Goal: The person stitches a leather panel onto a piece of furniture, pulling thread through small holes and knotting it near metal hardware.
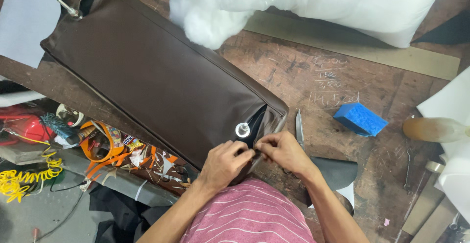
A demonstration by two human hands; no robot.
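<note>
A long brown leather cushion cover [152, 71] lies diagonally on the worn wooden workbench [313, 81]. Its near end is open, with a round metal eyelet [242, 129] beside the opening. My left hand [224, 162] and my right hand [283, 151] meet at that open end, fingers pinching the leather edge between them. A metal fitting [68, 9] sticks out at the cover's far corner.
A clear bag of white fibre stuffing [303, 3] lies at the top. Scissors [299, 129], a blue sponge block [360, 118], a black leather scrap [335, 172] and a long flat ruler [357, 44] lie to the right. Cluttered tools and orange straps [98, 150] sit below left.
</note>
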